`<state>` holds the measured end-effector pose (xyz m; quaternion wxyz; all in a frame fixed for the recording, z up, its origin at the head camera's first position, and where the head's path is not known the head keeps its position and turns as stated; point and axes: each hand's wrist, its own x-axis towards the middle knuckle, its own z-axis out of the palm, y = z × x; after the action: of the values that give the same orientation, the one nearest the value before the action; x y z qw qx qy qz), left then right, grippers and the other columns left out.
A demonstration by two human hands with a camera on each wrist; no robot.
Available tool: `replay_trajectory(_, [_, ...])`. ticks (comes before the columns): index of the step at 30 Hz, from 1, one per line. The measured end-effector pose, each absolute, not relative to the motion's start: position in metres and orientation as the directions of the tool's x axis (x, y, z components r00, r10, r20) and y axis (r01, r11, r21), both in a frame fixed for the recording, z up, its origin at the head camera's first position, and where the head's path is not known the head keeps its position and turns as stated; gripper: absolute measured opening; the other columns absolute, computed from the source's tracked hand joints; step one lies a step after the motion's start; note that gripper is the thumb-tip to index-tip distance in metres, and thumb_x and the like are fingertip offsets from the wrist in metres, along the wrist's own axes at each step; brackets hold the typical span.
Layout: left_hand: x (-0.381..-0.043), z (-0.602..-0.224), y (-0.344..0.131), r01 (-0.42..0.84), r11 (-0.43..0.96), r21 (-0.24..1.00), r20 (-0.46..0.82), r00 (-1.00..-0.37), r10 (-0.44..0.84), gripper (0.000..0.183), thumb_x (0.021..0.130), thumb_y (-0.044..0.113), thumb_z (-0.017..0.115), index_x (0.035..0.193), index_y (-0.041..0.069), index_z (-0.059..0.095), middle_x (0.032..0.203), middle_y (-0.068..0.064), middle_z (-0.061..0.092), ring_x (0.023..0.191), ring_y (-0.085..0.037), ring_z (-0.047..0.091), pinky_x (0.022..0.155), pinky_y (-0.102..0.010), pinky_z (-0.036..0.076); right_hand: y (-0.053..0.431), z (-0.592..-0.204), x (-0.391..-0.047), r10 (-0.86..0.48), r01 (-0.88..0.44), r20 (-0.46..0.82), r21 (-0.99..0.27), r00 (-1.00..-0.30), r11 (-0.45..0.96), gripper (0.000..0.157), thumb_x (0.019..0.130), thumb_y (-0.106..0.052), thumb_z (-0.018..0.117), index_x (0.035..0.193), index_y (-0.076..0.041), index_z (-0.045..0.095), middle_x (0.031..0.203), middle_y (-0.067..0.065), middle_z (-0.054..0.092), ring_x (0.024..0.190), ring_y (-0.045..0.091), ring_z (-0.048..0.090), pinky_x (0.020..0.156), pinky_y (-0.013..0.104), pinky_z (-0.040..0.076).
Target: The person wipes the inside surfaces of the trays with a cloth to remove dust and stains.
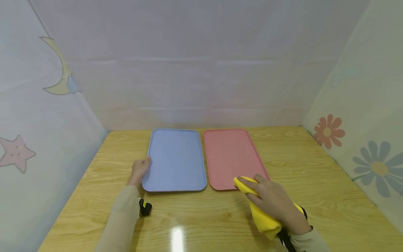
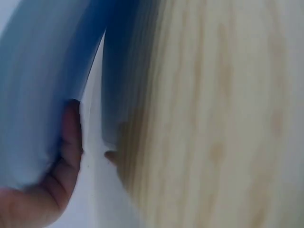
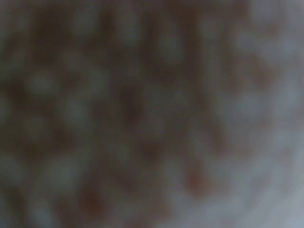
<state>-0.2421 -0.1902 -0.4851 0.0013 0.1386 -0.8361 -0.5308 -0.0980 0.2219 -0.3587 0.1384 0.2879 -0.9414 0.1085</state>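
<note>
A light blue tray (image 1: 176,159) lies left of a pink tray (image 1: 231,157) on the wooden table. At the blue tray's left rim, my left hand (image 1: 139,170) grips the edge. The left wrist view shows the fingers (image 2: 69,161) against the side of the blue tray (image 2: 38,90). My right hand (image 1: 274,200) holds a bunched yellow cloth (image 1: 262,218), its front end at the pink tray's near right corner. Whether the cloth touches that tray, I cannot tell. The right wrist view is too dark and blurred to make anything out.
The wooden table (image 1: 189,220) extends around both trays. White sheets hang behind it and on both sides, printed with a moon (image 1: 61,70), a star (image 1: 17,153) and flowers (image 1: 379,168). A small black device (image 1: 145,207) is at my left wrist.
</note>
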Motion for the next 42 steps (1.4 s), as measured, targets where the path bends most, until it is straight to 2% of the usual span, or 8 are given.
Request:
replay_trajectory(4, [-0.232,-0.465,-0.180,-0.315,0.446,0.838,-0.213,-0.941,-0.264,0.047,0.094,0.032,0.043,0.100,-0.012,0.057,0.077,-0.013,0.045,0.071,-0.023,0.041,0.060,-0.035,0.038,0.222,-0.360,-0.097,-0.511,-0.570,0.323,-0.120,-0.796,0.813,0.037,0.080,-0.015,0.063,0.117,-0.019,0.061,0.077,-0.004,0.045,0.047,0.000,0.025,0.042,0.018,0.026])
replay_trajectory(7, [-0.238,-0.476,-0.184,-0.262,0.523,0.811,-0.137,-0.954,-0.266,0.044,0.092,0.028,0.047,0.098,-0.014,0.059,0.081,-0.019,0.054,0.071,-0.026,0.047,0.061,-0.038,0.042,0.223,-0.360,-0.096,-0.508,-0.566,0.316,-0.126,-0.801,0.814,0.037,0.080,-0.015,0.062,0.117,-0.019,0.061,0.078,-0.005,0.045,0.048,0.001,0.026,0.043,0.019,0.026])
replay_trajectory(13, [-0.261,-0.516,-0.202,-0.074,0.688,0.722,0.132,-0.961,-0.243,0.018,0.074,0.003,0.055,0.057,0.000,0.060,0.057,-0.009,0.053,0.052,-0.023,0.042,0.044,-0.034,0.035,0.224,-0.359,-0.096,-0.508,-0.566,0.312,-0.131,-0.803,0.814,0.038,0.081,-0.016,0.063,0.118,-0.019,0.060,0.081,-0.004,0.048,0.049,0.001,0.029,0.044,0.020,0.028])
replay_trajectory(16, [-0.243,-0.481,-0.187,-0.125,0.753,0.646,0.099,-0.965,-0.245,0.023,0.066,-0.010,0.048,0.047,0.003,0.050,0.049,-0.005,0.043,0.049,-0.023,0.036,0.041,-0.033,0.030,0.224,-0.358,-0.095,-0.504,-0.560,0.302,-0.137,-0.809,0.817,0.038,0.081,-0.016,0.063,0.118,-0.020,0.059,0.081,-0.005,0.048,0.050,0.001,0.029,0.044,0.020,0.028])
replay_trajectory(23, [-0.214,-0.446,-0.173,-0.024,0.797,0.603,0.211,-0.959,-0.189,0.044,0.061,-0.015,0.043,0.041,0.019,0.024,0.040,0.012,0.019,0.043,-0.012,0.021,0.040,-0.022,0.017,0.224,-0.357,-0.093,-0.500,-0.549,0.266,-0.155,-0.824,0.821,0.039,0.082,-0.017,0.062,0.121,-0.019,0.058,0.076,-0.007,0.040,0.048,0.001,0.024,0.041,0.019,0.026])
replay_trajectory(31, [-0.220,-0.453,-0.173,-0.054,0.826,0.560,0.236,-0.946,-0.222,0.031,0.060,-0.013,0.044,0.040,0.010,0.041,0.047,-0.006,0.045,0.050,-0.024,0.036,0.045,-0.038,0.035,0.225,-0.358,-0.092,-0.507,-0.558,0.283,-0.142,-0.814,0.817,0.038,0.082,-0.016,0.062,0.120,-0.019,0.058,0.078,-0.005,0.044,0.048,0.001,0.026,0.042,0.019,0.027])
replay_trajectory(38, [-0.223,-0.457,-0.173,-0.075,0.838,0.541,0.229,-0.945,-0.232,0.033,0.062,-0.013,0.044,0.041,0.011,0.033,0.047,-0.008,0.045,0.051,-0.026,0.038,0.051,-0.045,0.040,0.224,-0.359,-0.091,-0.509,-0.561,0.282,-0.144,-0.813,0.815,0.037,0.082,-0.016,0.062,0.118,-0.019,0.059,0.081,-0.003,0.048,0.049,0.001,0.029,0.044,0.019,0.028])
replay_trajectory(42, [-0.221,-0.456,-0.165,-0.029,0.849,0.528,0.286,-0.935,-0.210,0.020,0.066,-0.014,0.046,0.050,-0.002,0.045,0.056,-0.019,0.052,0.055,-0.033,0.050,0.055,-0.046,0.043,0.225,-0.359,-0.090,-0.503,-0.555,0.284,-0.149,-0.817,0.818,0.037,0.081,-0.016,0.062,0.118,-0.019,0.059,0.080,-0.004,0.047,0.050,0.001,0.029,0.044,0.020,0.028])
